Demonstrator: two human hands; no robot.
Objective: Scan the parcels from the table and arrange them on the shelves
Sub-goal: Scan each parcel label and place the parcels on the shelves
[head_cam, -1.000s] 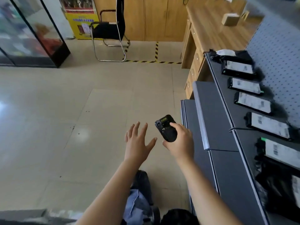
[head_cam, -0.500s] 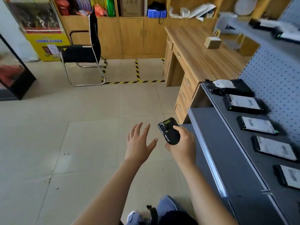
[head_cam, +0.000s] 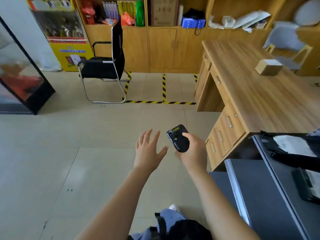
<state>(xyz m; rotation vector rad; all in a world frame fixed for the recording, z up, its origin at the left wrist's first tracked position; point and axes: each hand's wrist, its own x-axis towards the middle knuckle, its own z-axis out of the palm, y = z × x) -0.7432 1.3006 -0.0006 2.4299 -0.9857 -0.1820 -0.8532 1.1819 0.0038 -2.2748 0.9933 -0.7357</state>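
Gap to the cardboard parcel [head_cam: 268,67] on the wooden desk [head_cam: 251,101]
The right hand [head_cam: 192,151] grips the handheld scanner [head_cam: 178,138]; the left hand [head_cam: 148,151] is open and empty. Both are left of the desk's near end; the parcel lies on its far part, ahead-right, so the right hand seems nearer.

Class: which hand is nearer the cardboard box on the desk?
Right. The right hand, holding the scanner, sits down-left of the cardboard box; the left hand lies farther left.
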